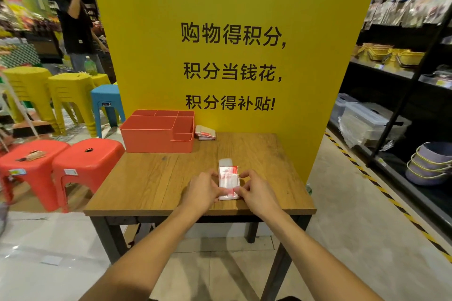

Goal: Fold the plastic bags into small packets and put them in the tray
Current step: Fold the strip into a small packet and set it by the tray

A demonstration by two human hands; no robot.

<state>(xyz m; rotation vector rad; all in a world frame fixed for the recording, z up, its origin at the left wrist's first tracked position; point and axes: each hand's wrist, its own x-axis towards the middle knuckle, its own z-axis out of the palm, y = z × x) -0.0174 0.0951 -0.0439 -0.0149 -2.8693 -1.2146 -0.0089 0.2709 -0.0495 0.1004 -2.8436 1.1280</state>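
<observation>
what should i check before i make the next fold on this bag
1. Bag lies flat on the table as a narrow strip: ok.
2. Both hands at its near end, left hand on the left edge, right hand pinching the right edge: ok.
3. Far end of the strip free, nothing resting on it: ok.
4. Small enough to count as a packet: not ok, it is a long strip.
5. Tray on the table's far left corner, open side up: ok.
6. Room inside the tray: cannot tell, its floor is hidden.
</observation>
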